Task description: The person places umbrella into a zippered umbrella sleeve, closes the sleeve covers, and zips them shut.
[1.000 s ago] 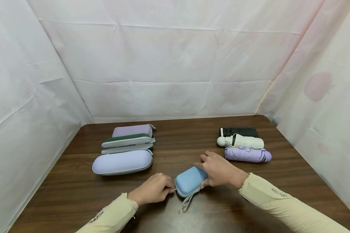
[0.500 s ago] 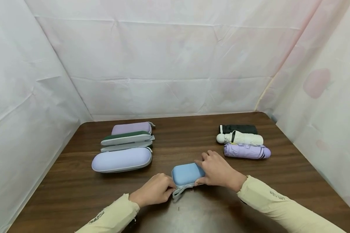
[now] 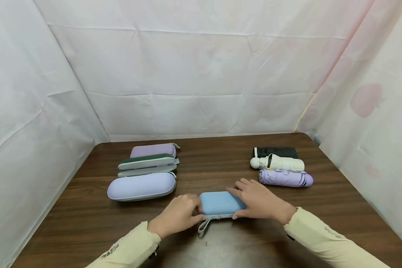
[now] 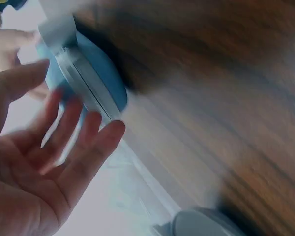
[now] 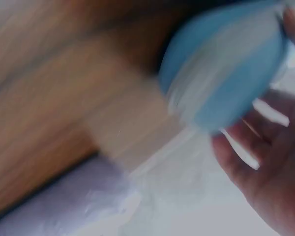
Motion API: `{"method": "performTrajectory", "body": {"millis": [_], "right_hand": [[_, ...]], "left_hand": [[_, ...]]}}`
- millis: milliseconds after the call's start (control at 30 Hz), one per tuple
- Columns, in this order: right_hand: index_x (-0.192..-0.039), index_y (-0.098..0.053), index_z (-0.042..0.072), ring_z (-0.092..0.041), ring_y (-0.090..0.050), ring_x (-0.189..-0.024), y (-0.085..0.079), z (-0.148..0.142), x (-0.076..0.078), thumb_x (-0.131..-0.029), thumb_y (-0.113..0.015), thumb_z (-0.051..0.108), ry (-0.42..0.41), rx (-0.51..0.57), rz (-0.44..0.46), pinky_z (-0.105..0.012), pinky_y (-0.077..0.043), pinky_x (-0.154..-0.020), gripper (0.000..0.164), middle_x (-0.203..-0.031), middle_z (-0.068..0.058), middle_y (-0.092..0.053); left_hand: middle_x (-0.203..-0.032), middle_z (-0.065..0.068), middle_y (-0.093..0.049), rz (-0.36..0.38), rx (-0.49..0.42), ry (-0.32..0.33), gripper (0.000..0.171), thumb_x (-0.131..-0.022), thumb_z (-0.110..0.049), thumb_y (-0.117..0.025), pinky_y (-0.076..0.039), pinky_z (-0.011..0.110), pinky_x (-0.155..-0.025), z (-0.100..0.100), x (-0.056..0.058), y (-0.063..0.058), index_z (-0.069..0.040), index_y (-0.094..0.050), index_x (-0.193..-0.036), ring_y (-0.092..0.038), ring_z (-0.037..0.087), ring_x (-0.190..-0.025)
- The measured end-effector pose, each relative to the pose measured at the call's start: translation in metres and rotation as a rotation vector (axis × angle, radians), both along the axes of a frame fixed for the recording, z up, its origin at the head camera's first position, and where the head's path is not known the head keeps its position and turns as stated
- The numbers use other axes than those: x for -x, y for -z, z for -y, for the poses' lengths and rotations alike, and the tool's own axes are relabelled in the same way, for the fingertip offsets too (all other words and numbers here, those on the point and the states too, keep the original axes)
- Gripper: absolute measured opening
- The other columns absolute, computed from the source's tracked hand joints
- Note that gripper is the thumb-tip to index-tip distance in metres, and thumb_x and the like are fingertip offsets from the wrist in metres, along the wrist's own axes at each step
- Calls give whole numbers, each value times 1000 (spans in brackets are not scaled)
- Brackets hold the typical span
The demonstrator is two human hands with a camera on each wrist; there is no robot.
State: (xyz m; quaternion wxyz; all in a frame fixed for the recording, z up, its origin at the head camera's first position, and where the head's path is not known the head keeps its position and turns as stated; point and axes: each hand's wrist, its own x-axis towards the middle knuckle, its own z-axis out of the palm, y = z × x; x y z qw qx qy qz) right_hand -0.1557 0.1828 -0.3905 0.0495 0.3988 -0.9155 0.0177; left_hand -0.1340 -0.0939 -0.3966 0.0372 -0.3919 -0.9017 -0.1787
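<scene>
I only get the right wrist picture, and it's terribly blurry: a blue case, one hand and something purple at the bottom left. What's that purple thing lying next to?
Observer: The head view shows a purple umbrella, folded, with a white umbrella lying just beyond it.
Visitor: Oh! And where's the other one of those hands?
Observer: The left hand is at the left end of the blue case; whether it touches, I can't tell.
Visitor: Anything farther over that way?
Observer: Yes, a lavender case, with a green-topped case farther back.
</scene>
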Motion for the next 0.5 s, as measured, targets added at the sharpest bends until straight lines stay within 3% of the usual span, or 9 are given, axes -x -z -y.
{"method": "performTrajectory", "body": {"millis": [100, 167, 233, 367, 500], "right_hand": [[-136, -52, 10, -19, -53, -100, -4, -18, 3, -71, -77, 57, 16, 0, 134, -41, -46, -81, 84, -115, -4, -56], [-139, -49, 12, -17, -54, -99, -5, -28, 4, -69, -79, 53, 35, 20, 214, -40, -47, -81, 87, -117, -3, -54], [-140, -48, 12, -15, -55, -97, -4, -34, 6, -69, -81, 50, 41, 65, 273, -38, -48, -81, 87, -118, -1, -53], [-136, -51, 9, -12, -56, -93, 1, -36, 11, -70, -82, 43, 14, 160, 299, -35, -49, -79, 80, -116, -1, -55], [-130, -56, 6, -12, -58, -87, 4, -32, 17, -68, -83, 40, -2, 193, 246, -31, -50, -74, 75, -112, -4, -58]], "left_hand": [[-99, 2, -56, 49, -45, -37, 49, -72, -28, -85, -49, 28, -73, 1, 6, 2, -6, -57, -105, -56, 12, -84], [-112, 7, -54, 111, -24, -44, 67, -72, -30, -85, -48, 34, -82, 0, 11, 4, -2, -50, -122, -57, 17, -96], [-121, 11, -52, 206, -10, -51, 75, -75, -29, -83, -46, 39, -89, -3, 14, 4, 1, -45, -132, -56, 21, -105], [-125, 14, -51, 327, -9, -61, 74, -79, -25, -79, -42, 45, -92, -10, 20, -1, 4, -43, -136, -54, 25, -108], [-125, 18, -50, 345, -31, -76, 68, -80, -15, -77, -42, 47, -91, -13, 23, -6, 7, -43, -135, -54, 30, -108]]}}
